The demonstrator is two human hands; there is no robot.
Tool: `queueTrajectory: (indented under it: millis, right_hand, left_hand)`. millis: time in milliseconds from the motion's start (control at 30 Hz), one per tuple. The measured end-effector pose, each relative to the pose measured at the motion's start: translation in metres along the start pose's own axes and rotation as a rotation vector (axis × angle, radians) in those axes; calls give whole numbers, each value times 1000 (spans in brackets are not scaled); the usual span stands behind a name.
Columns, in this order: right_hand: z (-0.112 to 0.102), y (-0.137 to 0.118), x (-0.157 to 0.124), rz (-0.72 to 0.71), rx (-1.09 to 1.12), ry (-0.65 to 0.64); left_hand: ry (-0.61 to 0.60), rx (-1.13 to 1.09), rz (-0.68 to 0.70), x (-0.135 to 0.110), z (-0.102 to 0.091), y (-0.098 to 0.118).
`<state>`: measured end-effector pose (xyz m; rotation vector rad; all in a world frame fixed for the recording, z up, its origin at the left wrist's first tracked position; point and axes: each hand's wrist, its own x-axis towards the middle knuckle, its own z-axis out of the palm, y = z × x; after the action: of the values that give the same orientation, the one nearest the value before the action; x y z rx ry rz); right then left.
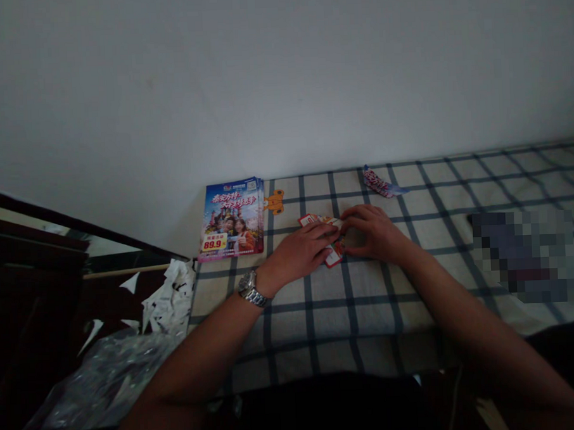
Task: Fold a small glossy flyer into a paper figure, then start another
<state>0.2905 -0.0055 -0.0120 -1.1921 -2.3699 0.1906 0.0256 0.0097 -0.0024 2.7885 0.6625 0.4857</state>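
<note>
My left hand [298,252] lies flat with its fingers stretched over a red and white printed paper [333,256] on the checked cloth [367,300]. A metal watch sits on that wrist. My right hand [371,231] rests on the same paper from the right, fingers curled and pressed down on its fold. Part of the paper [309,220] sticks out beyond my left fingers. The middle of the paper is hidden under both hands.
A stack of colourful flyers [231,219] lies at the cloth's far left corner, an orange paper shape [274,201] beside it. A folded paper piece [379,183] lies near the wall. Crumpled white scraps [169,299] and a clear plastic bag [99,388] lie to the left.
</note>
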Motion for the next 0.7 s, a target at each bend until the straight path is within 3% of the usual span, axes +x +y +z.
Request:
queueTrajectory:
  millis: [500,700]
  right_hand:
    - [-6,-4,-2,-8,2,-64]
    - [0,9,1,30,79,22]
  left_hand:
    - [-8,-27,6,-1,0,-2]
    - [-1,-34,-5,-2,-2,-5]
